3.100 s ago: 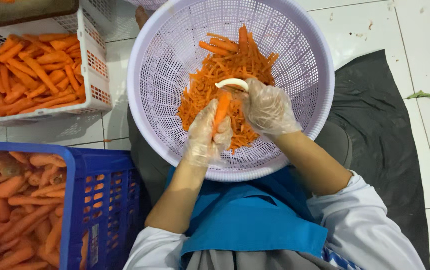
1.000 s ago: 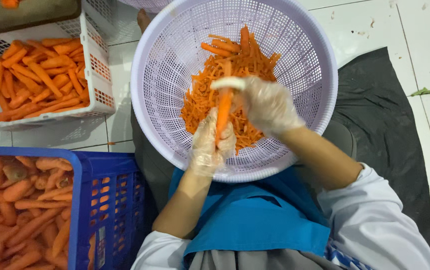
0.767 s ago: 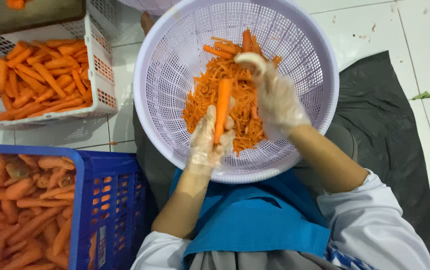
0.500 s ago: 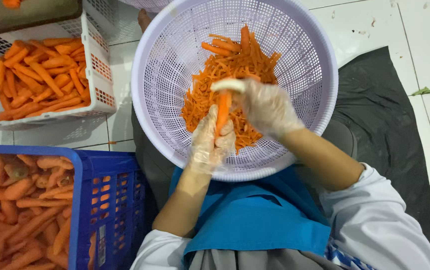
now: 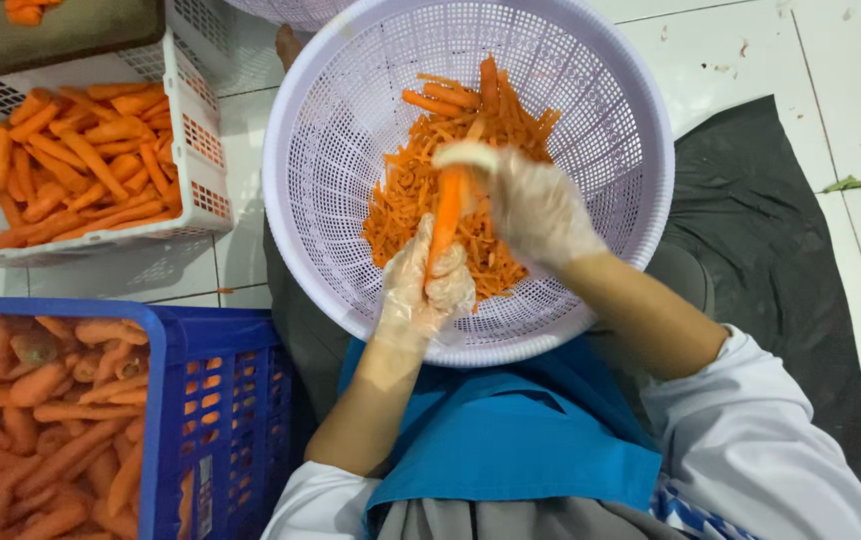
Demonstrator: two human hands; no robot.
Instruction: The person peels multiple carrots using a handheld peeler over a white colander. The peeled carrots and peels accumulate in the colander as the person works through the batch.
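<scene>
My left hand point(image 5: 426, 285), in a clear plastic glove, grips the lower end of a carrot point(image 5: 445, 215) held upright over a lavender perforated basket point(image 5: 330, 120). My right hand point(image 5: 540, 205), also gloved, holds a white peeler point(image 5: 462, 153) against the carrot's upper end. A heap of orange carrot peelings point(image 5: 405, 195) and a few carrot pieces lies in the basket under both hands. The basket rests on my lap, above a blue apron point(image 5: 510, 430).
A white crate point(image 5: 190, 150) of peeled carrots stands at the upper left. A blue crate point(image 5: 210, 400) of unpeeled carrots sits at the lower left. Black sheet point(image 5: 770, 230) covers the white tiled floor on the right, with a green scrap point(image 5: 860, 190) beyond it.
My right hand with the peeler has stroked up and down along the carrot and is now near its top. My left hand keeps its hold on the carrot.
</scene>
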